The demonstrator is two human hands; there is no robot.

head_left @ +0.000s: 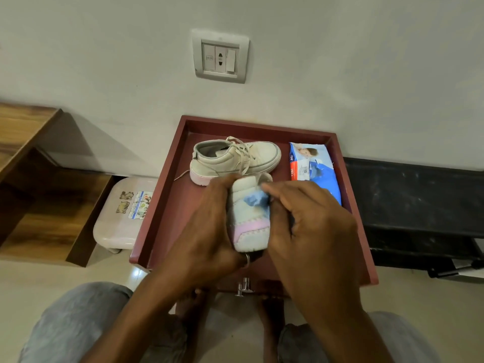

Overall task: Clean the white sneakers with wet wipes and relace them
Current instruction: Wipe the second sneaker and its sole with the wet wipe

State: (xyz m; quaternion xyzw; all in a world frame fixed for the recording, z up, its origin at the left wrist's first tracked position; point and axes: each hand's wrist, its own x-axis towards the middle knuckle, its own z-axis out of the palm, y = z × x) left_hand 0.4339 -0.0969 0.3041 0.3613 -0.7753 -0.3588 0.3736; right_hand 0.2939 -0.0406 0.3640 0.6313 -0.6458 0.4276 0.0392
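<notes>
**A:** Where does everything sit, biggest first?

**B:** A dark red tray (180, 213) with raised walls, smooth and hard, stands against the wall. At its back lies one sneaker (235, 161) on its sole. It is off-white leather-look with a thick rubber sole, and its flat laces are loose, one end trailing onto the tray floor. Just beside it is the glossy blue pack of wipes (317, 174), soft and slightly crumpled.

**A:** And the shoe being worked on?

**B:** The held sneaker (248, 226) is up above the tray's middle, one end toward the camera. It has a pink stitched patch and looks padded. The left hand (207, 226) has its fingers curled round the shoe's side. The right hand (314, 226) has its fingers (277, 189) closed on a bunched bluish wipe (256, 200), pressing it to the upper part.

**A:** Any advice for this wiping step?

**B:** I'd keep the left grip firm so the soft upper doesn't buckle. Use short strokes along the stitching, where dirt likely lodges, and refold the wipe to a clean face. I can't tell whether this shoe has laces.
</notes>
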